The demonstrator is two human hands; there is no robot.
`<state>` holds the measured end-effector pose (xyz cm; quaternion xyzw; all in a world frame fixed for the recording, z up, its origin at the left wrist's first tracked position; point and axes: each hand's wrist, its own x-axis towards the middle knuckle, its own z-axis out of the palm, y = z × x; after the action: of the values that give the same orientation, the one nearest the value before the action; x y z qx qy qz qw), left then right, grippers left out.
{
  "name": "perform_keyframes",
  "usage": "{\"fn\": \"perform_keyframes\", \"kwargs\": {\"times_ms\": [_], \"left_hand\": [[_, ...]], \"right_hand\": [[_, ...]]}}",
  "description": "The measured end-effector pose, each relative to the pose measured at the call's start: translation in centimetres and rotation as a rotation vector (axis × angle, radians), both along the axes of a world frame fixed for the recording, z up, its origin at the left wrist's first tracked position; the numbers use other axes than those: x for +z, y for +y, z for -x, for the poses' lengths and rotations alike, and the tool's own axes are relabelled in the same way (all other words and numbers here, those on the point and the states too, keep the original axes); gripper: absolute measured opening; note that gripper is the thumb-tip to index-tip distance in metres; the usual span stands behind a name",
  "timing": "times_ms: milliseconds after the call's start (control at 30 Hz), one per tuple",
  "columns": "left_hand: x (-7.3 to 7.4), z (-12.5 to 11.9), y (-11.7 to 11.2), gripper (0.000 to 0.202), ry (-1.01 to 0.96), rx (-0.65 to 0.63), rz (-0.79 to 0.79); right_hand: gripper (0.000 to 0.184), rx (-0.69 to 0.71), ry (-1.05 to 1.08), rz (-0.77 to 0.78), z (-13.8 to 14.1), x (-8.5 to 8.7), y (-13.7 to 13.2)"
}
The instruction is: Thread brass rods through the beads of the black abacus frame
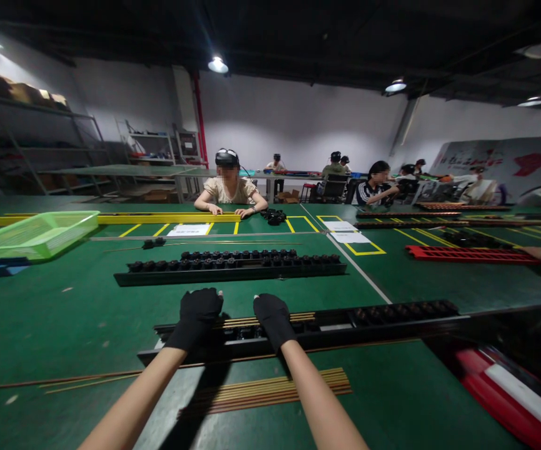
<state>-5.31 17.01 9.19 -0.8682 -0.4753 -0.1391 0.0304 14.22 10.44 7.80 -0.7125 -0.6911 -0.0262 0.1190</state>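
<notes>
My left hand [200, 314], in a black glove with bare fingertips, is closed at the left end of several thin brass rods [238, 322]. My right hand [273, 317], gloved the same way, is closed around these rods further right, and they stick out past it. Both hands are over a long black channel [387, 329], which lies lengthwise before me with black rollers [406, 310] in its right part. Fingers on the far side are mostly hidden. Nearer to me, a bundle of brass rods [247, 392] lies on the green table [87, 319], partly under my right forearm.
Beyond my hands lies a second black channel [233, 273] with rollers. A green basket [40, 234] stands at left, before a yellow rail [167, 219]. A co-worker [229, 187] sits opposite. A red channel [467, 253] and a red-and-white object [514, 394] are at right.
</notes>
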Motion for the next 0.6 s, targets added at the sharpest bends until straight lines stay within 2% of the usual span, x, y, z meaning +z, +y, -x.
{"fn": "perform_keyframes", "kwargs": {"times_ms": [100, 200, 367, 600], "left_hand": [[0.0, -0.8, -0.2, 0.038, -0.02, -0.024, -0.002], [-1.0, -1.3, -1.2, 0.037, -0.031, -0.057, 0.016], [-2.6, -1.5, -2.0, 0.023, -0.026, -0.116, 0.049], [-2.8, -1.5, -1.5, 0.028, -0.017, -0.155, 0.064]], "right_hand": [[0.037, 0.007, 0.001, 0.009, -0.1, -0.1, 0.0], [0.04, 0.018, -0.007, 0.012, -0.1, -0.3, 0.0], [0.036, 0.028, -0.026, 0.012, -0.2, -0.3, -0.1], [0.031, 0.025, -0.038, 0.007, -0.1, -0.3, 0.0]]}}
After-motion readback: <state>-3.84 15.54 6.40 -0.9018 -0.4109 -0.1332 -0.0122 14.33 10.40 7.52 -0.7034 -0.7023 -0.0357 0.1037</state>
